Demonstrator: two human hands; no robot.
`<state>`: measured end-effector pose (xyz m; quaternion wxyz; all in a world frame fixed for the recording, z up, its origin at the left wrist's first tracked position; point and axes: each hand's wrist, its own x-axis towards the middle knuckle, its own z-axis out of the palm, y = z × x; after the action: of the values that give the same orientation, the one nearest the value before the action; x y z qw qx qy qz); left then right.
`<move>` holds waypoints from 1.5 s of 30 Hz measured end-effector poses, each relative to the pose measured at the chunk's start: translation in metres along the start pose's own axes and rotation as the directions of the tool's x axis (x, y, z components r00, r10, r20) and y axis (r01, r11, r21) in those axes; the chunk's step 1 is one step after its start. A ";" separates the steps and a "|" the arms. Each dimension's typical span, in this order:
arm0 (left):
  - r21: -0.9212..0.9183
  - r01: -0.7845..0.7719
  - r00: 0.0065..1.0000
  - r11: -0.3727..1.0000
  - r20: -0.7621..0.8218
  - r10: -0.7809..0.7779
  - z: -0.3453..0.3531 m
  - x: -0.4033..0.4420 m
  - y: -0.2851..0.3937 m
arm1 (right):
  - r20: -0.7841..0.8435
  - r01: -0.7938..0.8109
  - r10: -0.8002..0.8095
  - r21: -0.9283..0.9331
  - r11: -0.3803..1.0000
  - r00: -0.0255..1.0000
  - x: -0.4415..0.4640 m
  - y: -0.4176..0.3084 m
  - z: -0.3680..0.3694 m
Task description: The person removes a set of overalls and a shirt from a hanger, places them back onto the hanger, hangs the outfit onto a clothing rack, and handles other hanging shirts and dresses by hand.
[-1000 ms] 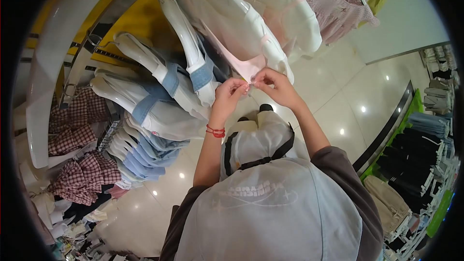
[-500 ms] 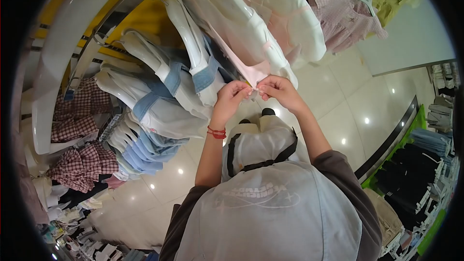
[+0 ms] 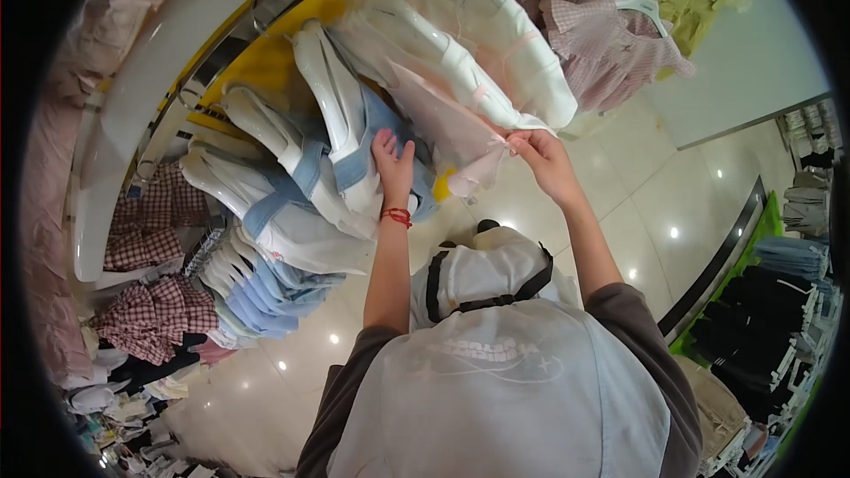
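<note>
My right hand (image 3: 542,158) pinches the edge of a pale pink garment (image 3: 460,119) that hangs from the rail on a white hanger; its lower end is drawn towards me and looks sheer. My left hand (image 3: 395,162), with a red cord bracelet (image 3: 397,215) on the wrist, has its fingers apart and holds nothing. It lies against or just in front of a white garment with a blue denim collar (image 3: 354,164); I cannot tell whether it touches. A white dress (image 3: 531,62) hangs just beyond the pink garment.
Pink checked dresses (image 3: 611,35) hang farther along the curved metal rail (image 3: 226,49). More denim-collared tops (image 3: 279,204) and red checked clothes (image 3: 159,319) are at the left. Shelves of dark folded clothes (image 3: 753,310) stand right, across the tiled floor (image 3: 620,186).
My hands were together at the pink garment's edge. My left hand has let go and moved left to the denim-collared tops; my right hand has moved right, spreading the pink fabric.
</note>
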<state>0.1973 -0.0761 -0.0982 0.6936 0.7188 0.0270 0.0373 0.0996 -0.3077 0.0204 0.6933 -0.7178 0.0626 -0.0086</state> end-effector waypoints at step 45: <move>-0.039 0.453 0.641 0.890 0.709 -0.295 -0.021 -0.067 0.043 | 0.288 0.004 -0.003 -0.002 1.000 0.958 0.025 0.023 0.043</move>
<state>0.1279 -0.0633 -0.0552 0.7186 0.5804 -0.0863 -0.3733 0.1267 -0.2677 -0.0063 0.6943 -0.7123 -0.0402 0.0949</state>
